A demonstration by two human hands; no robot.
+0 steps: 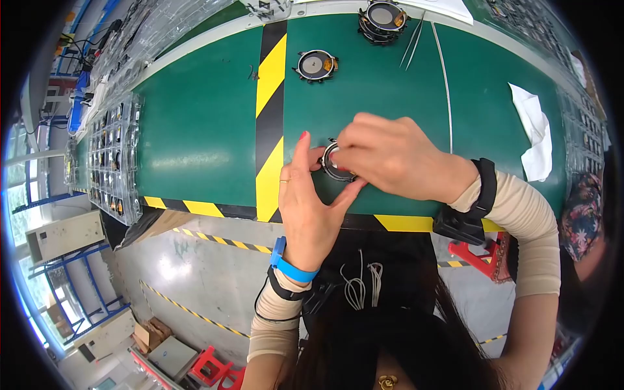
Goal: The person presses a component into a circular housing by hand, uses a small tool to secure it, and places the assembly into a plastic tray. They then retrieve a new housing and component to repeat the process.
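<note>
A round watch case (335, 173) with a dark rim lies at the near side of the green mat. Around its left and near edges are the thumb and fingers of my left hand (305, 205), which grips it. Bent over it from the right is my right hand (393, 159), its fingertips pressed together above the inside of the case. Those fingers cover much of the case, and whatever they hold is hidden. Farther off sits another open watch case (314, 65), with a grey disc and an orange piece inside.
At the far edge stands a stack of watch cases (382, 22), with metal tweezers (412, 43) beside it. A white cloth (533, 133) lies on the right. Clear plastic trays (114, 156) stand at the left end. Yellow-black tape (270, 123) crosses the green table mat (195, 123).
</note>
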